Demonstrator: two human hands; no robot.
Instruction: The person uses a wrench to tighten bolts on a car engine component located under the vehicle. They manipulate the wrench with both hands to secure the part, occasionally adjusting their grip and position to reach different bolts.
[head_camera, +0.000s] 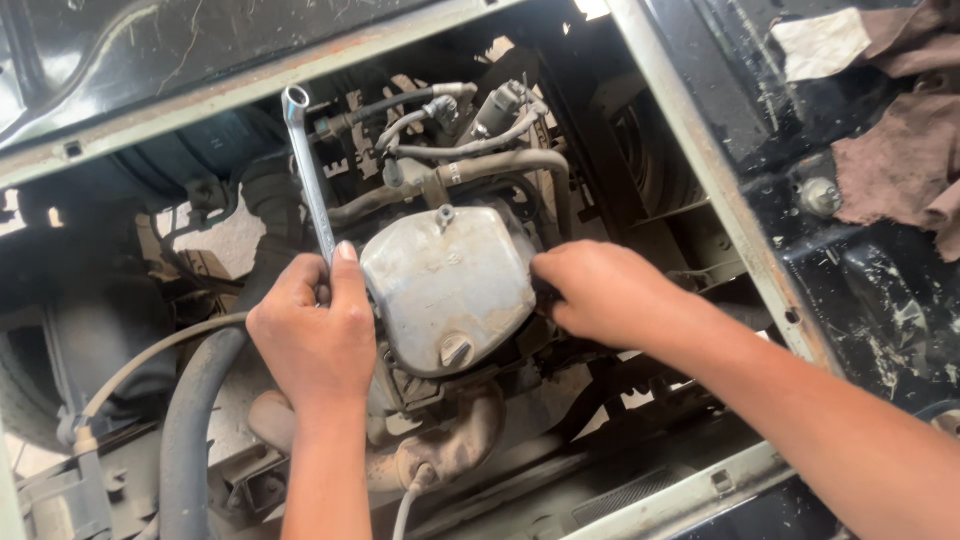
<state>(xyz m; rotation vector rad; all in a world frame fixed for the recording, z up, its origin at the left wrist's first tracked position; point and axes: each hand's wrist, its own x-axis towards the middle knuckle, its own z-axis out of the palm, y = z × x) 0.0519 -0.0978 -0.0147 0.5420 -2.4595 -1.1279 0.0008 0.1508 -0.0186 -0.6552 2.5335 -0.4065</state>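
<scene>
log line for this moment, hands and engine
left hand: grips ring spanner, upright | right hand: at right edge of grey engine cover | black hose: lower left

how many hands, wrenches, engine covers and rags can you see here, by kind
hands: 2, the left hand gripping the wrench, the right hand at the cover's right edge
ring wrench: 1
grey metal engine cover: 1
brown rags: 1 bunch, exact count unclear
total: 5
</scene>
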